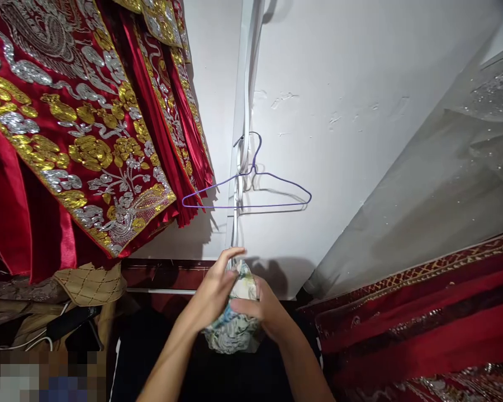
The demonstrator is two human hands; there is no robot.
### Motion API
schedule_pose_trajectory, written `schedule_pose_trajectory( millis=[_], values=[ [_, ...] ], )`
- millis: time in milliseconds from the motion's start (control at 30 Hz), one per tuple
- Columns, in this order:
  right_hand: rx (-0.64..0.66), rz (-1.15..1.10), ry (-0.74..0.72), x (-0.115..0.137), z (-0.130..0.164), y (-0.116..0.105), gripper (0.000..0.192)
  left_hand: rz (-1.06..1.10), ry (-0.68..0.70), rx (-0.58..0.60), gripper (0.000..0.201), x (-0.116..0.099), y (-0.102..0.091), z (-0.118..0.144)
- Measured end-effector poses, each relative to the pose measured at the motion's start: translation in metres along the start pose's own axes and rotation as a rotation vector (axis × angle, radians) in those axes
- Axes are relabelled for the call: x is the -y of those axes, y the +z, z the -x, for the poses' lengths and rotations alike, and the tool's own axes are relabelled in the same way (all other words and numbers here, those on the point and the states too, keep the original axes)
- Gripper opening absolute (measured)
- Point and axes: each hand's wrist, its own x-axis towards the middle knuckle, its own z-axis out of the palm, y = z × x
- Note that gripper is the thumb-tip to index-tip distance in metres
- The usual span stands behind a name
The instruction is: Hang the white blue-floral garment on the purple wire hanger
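Both my hands close around a bunched piece of patterned cloth (233, 329), white with blue and green print, held low in front of me. My left hand (212, 296) grips its upper left side with fingers reaching over the top. My right hand (266, 312) holds it from the right. Above them an empty purple wire hanger (276, 192) hangs against the white wall (339, 111).
Red garments with gold and silver embroidery (79, 128) hang at the upper left. A clear plastic-covered garment (444, 178) and red patterned fabric (423, 324) fill the right. Tan quilted fabric (90, 285) and dark items lie lower left.
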Motion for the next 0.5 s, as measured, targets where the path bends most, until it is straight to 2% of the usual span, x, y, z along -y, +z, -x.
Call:
schedule_pose_trajectory(
  millis=[67,100,133,200,233,300,367,433,500],
  values=[
    [0.147,0.028,0.026,0.018,-0.014,-0.016,0.032,-0.001,-0.056,0.113,0.058,0.013,-0.016,-0.006],
    [0.177,0.061,0.023,0.03,-0.023,-0.028,0.025,-0.065,-0.092,0.173,0.06,0.019,-0.024,-0.008],
    [0.124,0.132,-0.017,0.043,-0.033,-0.041,0.019,-0.172,-0.122,0.218,0.059,0.024,-0.031,-0.009],
    [-0.119,0.231,-0.17,0.068,-0.054,-0.066,0.017,-0.442,-0.148,0.257,0.053,0.029,-0.047,-0.01],
    [-0.245,0.219,-0.265,0.077,-0.065,-0.076,0.026,-0.571,-0.145,0.263,0.051,0.029,-0.055,-0.01],
    [-0.341,0.227,-0.377,0.087,-0.087,-0.088,0.041,-0.776,-0.125,0.261,0.047,0.025,-0.071,-0.011],
    [-0.285,0.257,-0.365,0.082,-0.107,-0.087,0.039,-0.924,-0.123,0.28,0.047,0.02,-0.087,-0.012],
    [-0.182,0.305,-0.299,0.066,-0.124,-0.079,0.031,-1.037,-0.143,0.292,0.045,0.019,-0.102,-0.013],
    [-0.142,0.352,-0.268,0.046,-0.134,-0.073,0.028,-1.109,-0.184,0.279,0.036,0.021,-0.115,-0.013]
  ],
)
